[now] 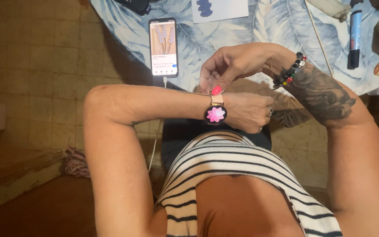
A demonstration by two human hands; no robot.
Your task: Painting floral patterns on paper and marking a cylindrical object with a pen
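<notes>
A round black wristwatch (216, 114) with a pink flower on its face sits on my left wrist, held across my chest. Its pale beige strap (217, 99) runs up over the wrist. My right hand (230, 66) reaches in from the right and pinches that strap between thumb and finger, the pink thumbnail pressed on it. A bead bracelet (290, 73) circles my tattooed right wrist. My left hand (248, 112) is curled into a loose fist with rings on two fingers and nothing in it.
A lit smartphone (163, 46) with a white cable (155, 145) lies on a blue leaf-patterned cloth (268, 22). Farther back on the cloth are a white sheet with a blue shape (220, 8) and a blue marker (354, 39). Below is tiled floor (44, 66).
</notes>
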